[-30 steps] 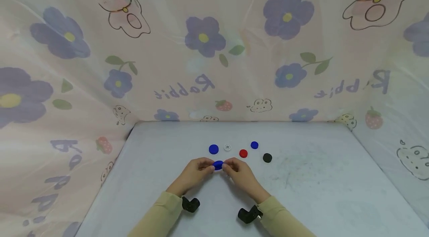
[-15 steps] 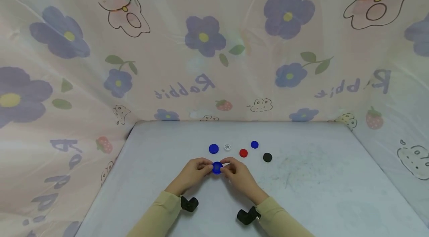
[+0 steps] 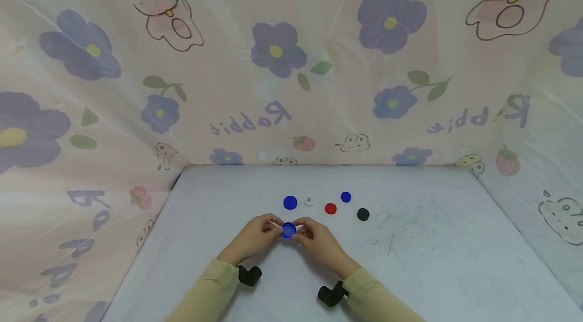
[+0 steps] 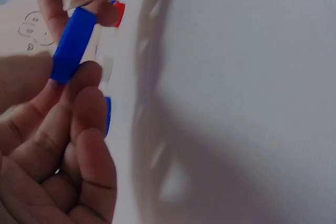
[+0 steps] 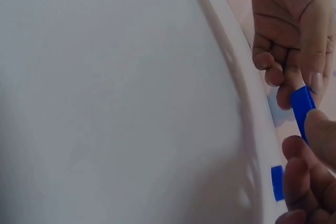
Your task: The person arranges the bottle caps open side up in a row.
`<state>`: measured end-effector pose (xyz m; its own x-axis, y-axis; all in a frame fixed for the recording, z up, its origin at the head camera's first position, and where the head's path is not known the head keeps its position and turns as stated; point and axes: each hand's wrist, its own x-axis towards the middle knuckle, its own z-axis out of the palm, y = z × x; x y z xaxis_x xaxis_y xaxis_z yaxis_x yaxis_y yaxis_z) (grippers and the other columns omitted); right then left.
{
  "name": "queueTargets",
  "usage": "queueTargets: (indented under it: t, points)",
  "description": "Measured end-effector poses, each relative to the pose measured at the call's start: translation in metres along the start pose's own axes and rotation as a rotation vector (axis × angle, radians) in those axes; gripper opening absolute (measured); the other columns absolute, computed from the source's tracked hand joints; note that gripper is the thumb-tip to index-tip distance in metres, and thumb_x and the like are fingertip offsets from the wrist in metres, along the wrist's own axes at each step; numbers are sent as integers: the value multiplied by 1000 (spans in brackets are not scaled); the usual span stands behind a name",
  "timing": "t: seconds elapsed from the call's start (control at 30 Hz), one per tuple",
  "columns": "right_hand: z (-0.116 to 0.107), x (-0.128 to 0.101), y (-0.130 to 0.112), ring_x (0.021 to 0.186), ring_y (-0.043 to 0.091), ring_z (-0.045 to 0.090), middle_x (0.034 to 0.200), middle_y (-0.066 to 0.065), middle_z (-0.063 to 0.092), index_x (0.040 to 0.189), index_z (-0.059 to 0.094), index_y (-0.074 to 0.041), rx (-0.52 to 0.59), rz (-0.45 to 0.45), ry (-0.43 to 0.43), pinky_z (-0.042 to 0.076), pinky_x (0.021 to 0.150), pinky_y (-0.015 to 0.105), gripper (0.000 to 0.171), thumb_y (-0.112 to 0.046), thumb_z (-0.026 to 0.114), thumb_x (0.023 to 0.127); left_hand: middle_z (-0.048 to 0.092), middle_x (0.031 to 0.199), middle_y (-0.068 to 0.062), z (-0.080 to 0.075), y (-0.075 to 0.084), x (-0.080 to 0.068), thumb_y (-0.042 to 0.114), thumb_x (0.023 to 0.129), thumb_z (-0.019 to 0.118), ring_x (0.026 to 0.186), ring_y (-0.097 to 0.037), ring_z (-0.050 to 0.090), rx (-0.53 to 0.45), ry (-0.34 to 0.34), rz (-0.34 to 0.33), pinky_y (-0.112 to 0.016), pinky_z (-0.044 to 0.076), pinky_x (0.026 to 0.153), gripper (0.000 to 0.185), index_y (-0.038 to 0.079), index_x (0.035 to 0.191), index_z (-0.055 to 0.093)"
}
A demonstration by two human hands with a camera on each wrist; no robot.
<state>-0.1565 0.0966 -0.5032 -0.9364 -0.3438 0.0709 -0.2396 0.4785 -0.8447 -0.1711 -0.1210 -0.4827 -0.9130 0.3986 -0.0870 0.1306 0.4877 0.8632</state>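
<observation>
2 hands, left hand (image 3: 255, 237) and right hand (image 3: 319, 239), each grip pinching 1 blue cap (image 3: 288, 230) just above the tabletop (image 3: 423, 241), nearer than the red cap (image 3: 330, 208). Likely inspecting; next needs steady fingers.

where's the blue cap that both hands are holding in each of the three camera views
Head: blue cap low centre, between both hands' fingertips.
Left wrist: upper left, edge-on, pinched.
Right wrist: right edge, edge-on, between fingers.
Shared landmark: the second blue cap on the table, seen as a blue sliver in both wrist views.
</observation>
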Motion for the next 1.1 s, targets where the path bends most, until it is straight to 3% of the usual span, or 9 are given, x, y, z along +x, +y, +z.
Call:
queueTargets:
  t: [0.2, 0.37, 0.77, 1.1]
  points:
    - [10, 6, -4, 73, 7, 56, 85, -9, 62, 119, 61, -13, -8, -10, -12, 48, 64, 24, 29, -23, 67, 93, 68, 91, 1, -9, -1, -6, 16, 88, 73, 84, -14, 63, 24, -32, -11, -33, 51, 72, 28, 8, 113, 62]
    - [16, 9, -5, 72, 7, 55, 83, -9, 61, 117, 62, -12, -26, -18, -1, 47, 64, 24, 27, -21, 68, 92, 67, 89, 1, -12, -1, -8, 12, 85, 75, 83, -14, 63, 64, -19, -8, -32, 50, 73, 29, 7, 111, 63]
    - [26, 12, -2, 74, 9, 51, 78, -12, 58, 109, 66, -15, -111, 56, -23, 42, 67, 29, 26, -24, 74, 86, 63, 84, 2, -13, -9, -10, 13, 85, 75, 78, -14, 58, 130, -37, -19, -32, 47, 71, 26, 7, 108, 66]
    - [29, 14, -3, 69, 8, 50, 75, -11, 55, 107, 67, -11, -165, 28, -15, 43, 63, 25, 23, -20, 74, 87, 60, 81, 2, -13, -16, -9, 14, 86, 74, 74, -13, 55, 159, -48, -19, -28, 45, 66, 25, 8, 109, 66]
